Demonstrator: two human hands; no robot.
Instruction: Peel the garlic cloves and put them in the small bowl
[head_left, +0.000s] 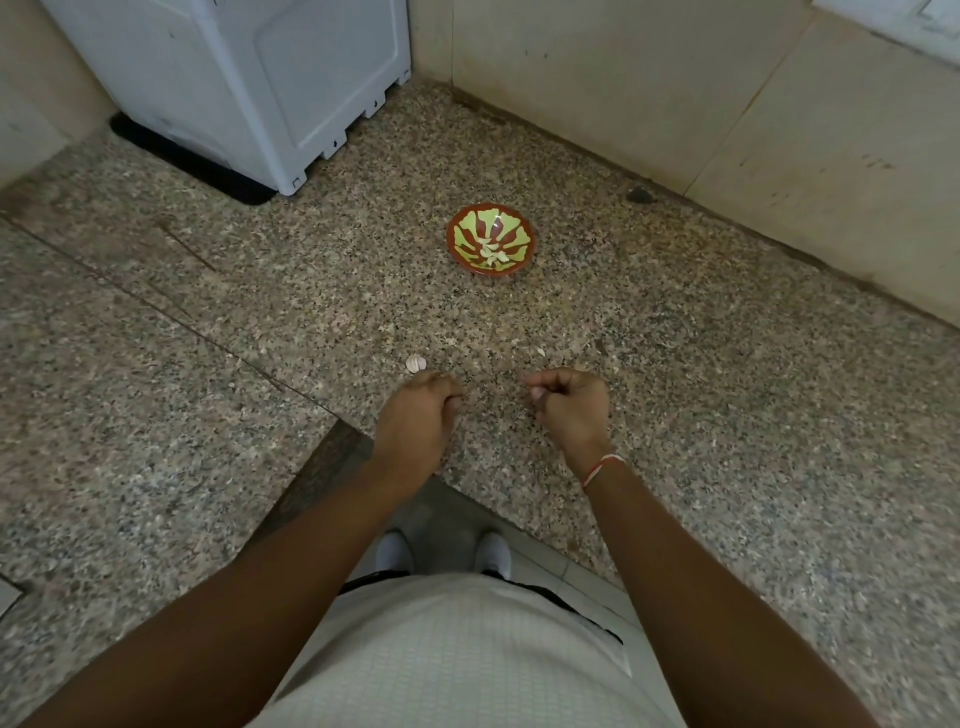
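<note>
A small red bowl (470, 260) with a green leaf pattern stands on the granite counter, and several peeled garlic cloves (492, 253) lie in it. A few unpeeled garlic cloves (415, 363) lie on the counter just beyond my left hand (415, 415). That hand hovers low with its fingers curled downward; anything under it is hidden. My right hand (571, 408) is curled, and its thumb and fingers pinch a small pale piece that looks like a garlic clove (537, 393). Both hands are well in front of the bowl.
A white appliance (249, 78) on a black mat (208, 171) stands at the back left. Tiled walls close the corner behind and to the right. A scrap of peel (541, 352) lies beyond my right hand. The counter edge (467, 493) runs just below my wrists.
</note>
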